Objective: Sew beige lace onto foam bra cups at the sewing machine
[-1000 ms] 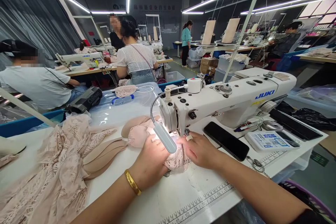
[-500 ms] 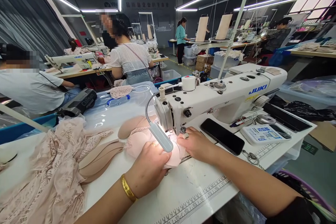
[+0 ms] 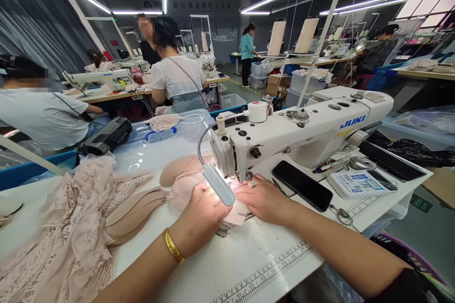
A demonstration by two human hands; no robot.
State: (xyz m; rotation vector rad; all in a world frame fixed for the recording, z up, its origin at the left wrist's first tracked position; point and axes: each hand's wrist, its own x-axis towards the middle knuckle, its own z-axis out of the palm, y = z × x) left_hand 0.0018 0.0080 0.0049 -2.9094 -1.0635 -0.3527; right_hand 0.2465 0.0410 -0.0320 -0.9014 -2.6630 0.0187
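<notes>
Head-worn view, forward and down (close) over sewing machine [image 3: 302,137]

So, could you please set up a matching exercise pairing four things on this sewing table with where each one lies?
Things:
1. black phone
2. lace pile
3. left hand
4. gold bangle

Places:
A. on the left wrist
B. on the pink fabric piece under the lamp
C. far left of the table
D. right of the needle, before the sewing machine

Pairs: 1-D, 2-C, 3-B, 4-A

Phone [image 3: 302,185] right of sewing machine [image 3: 298,135]
</notes>
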